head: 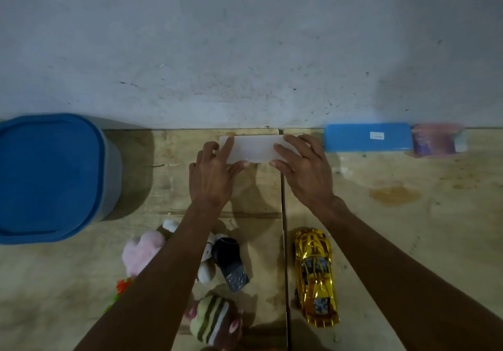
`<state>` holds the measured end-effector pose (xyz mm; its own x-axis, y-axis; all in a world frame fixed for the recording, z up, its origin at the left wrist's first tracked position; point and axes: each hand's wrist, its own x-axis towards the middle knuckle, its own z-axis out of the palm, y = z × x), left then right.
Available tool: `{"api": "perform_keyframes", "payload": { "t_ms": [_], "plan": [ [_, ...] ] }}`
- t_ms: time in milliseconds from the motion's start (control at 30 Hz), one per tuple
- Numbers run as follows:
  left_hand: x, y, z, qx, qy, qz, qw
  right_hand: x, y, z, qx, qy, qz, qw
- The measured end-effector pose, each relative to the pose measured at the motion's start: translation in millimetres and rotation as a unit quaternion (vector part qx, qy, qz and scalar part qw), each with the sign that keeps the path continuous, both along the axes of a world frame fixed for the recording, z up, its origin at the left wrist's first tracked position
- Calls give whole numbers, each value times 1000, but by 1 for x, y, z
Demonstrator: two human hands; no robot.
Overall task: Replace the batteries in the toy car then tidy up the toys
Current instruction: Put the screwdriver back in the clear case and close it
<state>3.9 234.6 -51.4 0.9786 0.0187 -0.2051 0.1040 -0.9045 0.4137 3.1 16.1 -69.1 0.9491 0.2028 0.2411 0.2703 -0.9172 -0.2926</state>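
A gold toy car lies upright on the wooden table, near the front and right of centre. At the back by the wall sits a small translucent white box. My left hand grips its left end and my right hand grips its right end, fingers laid over the lid. Soft toys lie under my left forearm: a pink and white plush and a striped plush. A black object with a grey speckled end rests between them.
A large bin with a blue lid stands at the left. A blue flat box and a purple pack sit against the wall at the right. A small orange and green toy lies at the front left.
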Motion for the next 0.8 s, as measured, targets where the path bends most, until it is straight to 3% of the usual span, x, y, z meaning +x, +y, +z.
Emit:
{"api": "perform_keyframes", "payload": {
  "t_ms": [600,800],
  "plan": [
    [26,1,-16,-87,-49,29,995,23,6,-26,53,-50,-22,997],
    [27,2,-20,-93,-54,31,994,23,9,-20,14,-17,-30,999]
  ]
}}
